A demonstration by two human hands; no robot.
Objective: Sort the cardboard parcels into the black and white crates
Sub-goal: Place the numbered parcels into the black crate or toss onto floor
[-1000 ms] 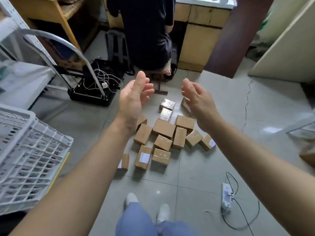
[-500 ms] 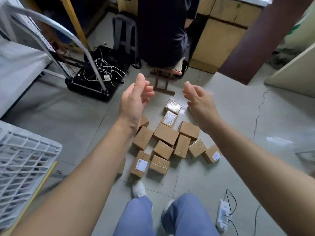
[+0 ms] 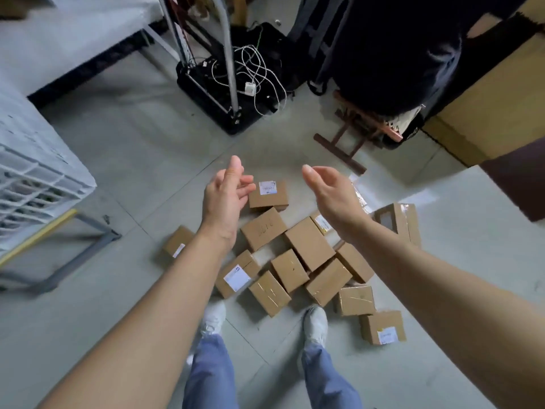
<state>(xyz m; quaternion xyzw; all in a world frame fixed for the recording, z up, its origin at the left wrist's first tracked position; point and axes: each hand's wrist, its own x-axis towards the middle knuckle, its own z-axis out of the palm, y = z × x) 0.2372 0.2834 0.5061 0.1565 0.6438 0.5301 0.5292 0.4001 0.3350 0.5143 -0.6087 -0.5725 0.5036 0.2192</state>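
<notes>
Lying in a heap on the floor [image 3: 132, 149] in the middle of the frame, the parcels [image 3: 309, 243] look small, light and stiff. The left hand [image 3: 227, 199] and right hand [image 3: 331, 196] hang above them, fingers [image 3: 246, 187] loose, holding nothing. Grab one by its sides.

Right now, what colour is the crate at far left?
White. The lattice-walled crate shows best in the head view, the only one.

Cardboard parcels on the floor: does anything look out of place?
Yes. The cardboard parcels lie jumbled on the floor at all angles, some leaning on each other; one stray parcel sits apart at the left.
</notes>
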